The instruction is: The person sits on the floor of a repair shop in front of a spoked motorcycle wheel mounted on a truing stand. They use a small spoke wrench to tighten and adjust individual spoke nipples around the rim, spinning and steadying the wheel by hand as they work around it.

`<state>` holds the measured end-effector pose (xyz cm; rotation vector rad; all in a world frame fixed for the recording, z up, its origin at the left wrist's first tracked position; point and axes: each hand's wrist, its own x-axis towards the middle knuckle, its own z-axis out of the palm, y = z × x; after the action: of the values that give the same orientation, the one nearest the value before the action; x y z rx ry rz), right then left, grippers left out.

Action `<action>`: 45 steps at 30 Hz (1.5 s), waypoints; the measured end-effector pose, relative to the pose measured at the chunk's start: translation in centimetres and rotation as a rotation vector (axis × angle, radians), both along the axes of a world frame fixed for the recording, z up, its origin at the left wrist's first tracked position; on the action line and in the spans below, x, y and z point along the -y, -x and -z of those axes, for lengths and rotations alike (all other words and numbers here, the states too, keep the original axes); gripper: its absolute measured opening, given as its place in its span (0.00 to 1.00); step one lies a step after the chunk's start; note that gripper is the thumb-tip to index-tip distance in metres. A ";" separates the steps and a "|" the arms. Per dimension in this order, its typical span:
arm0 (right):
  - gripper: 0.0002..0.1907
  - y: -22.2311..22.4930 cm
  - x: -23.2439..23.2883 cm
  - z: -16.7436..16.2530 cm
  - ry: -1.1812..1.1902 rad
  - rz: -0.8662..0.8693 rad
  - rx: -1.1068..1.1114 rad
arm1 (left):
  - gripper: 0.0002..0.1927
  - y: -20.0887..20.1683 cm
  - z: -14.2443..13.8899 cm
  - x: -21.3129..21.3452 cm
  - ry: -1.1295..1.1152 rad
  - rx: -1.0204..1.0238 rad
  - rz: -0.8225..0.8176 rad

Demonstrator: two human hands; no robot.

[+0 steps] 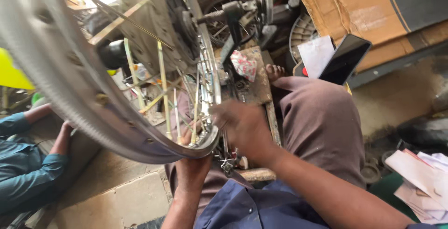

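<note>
Head view: we hold a spoked wheel (93, 89) upright over our lap, its rim (154, 147) filling the left and centre of the frame, hub (154, 28) up top, spokes (163, 89) running down to the rim. Our right hand (245, 128) sits at the rim's lower right edge, fingers clenched on something at the spoke ends; blurred, we cannot tell what it is. Our left hand (191, 168) comes up from below, fingers wrapped on the rim's underside. Just behind the wheel, a worn wooden block (254, 77) with a red-and-white rag (243, 64) on it, dark metal tools (238, 14) above. A phone (344, 58) leans tilted near our right knee (322, 112), white paper (316, 54) beside it, cardboard (354, 5) behind. More papers (420, 177) lie at the far right. At left, another person's arm in a teal sleeve (23, 163) rests by the rim.
</note>
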<state>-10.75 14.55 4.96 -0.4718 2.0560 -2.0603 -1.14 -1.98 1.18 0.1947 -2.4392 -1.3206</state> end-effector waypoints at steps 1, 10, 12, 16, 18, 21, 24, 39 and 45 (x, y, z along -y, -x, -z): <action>0.07 0.2 0.3 1.2 0.134 0.027 0.373 | 0.26 -0.2 0.0 -0.1 -0.095 -0.027 0.000; 0.11 1.8 -0.9 3.1 0.421 0.366 0.499 | 0.25 1.4 0.7 1.5 0.699 -0.090 0.096; 0.11 0.2 -1.4 1.5 0.404 0.265 0.454 | 0.26 1.4 1.5 1.6 0.758 -0.116 0.118; 0.11 -2.6 -0.3 -1.0 0.351 0.193 0.295 | 0.28 1.2 2.9 1.3 0.889 -0.111 0.094; 0.10 -3.3 -0.1 -1.8 0.249 0.156 0.176 | 0.28 1.1 3.0 1.3 0.676 0.003 0.072; 0.12 -2.6 -0.7 -2.5 0.180 0.156 -0.001 | 0.27 1.3 2.3 1.1 0.032 0.034 0.051; 0.09 -0.5 -1.8 -2.4 0.268 0.300 0.139 | 0.25 1.0 0.4 0.9 0.287 -0.098 0.041; 0.08 -3.8 0.3 -3.3 0.006 0.278 -0.259 | 0.20 -0.8 -3.9 -0.4 -0.006 -0.085 0.028; 0.12 -4.2 0.2 -1.8 -0.030 0.261 -0.415 | 0.19 -0.9 -4.2 -0.7 -0.155 0.014 0.053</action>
<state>-6.53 14.37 6.72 -0.7110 2.4963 -2.2208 -0.27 -1.28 5.33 0.1802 -2.3688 -1.5377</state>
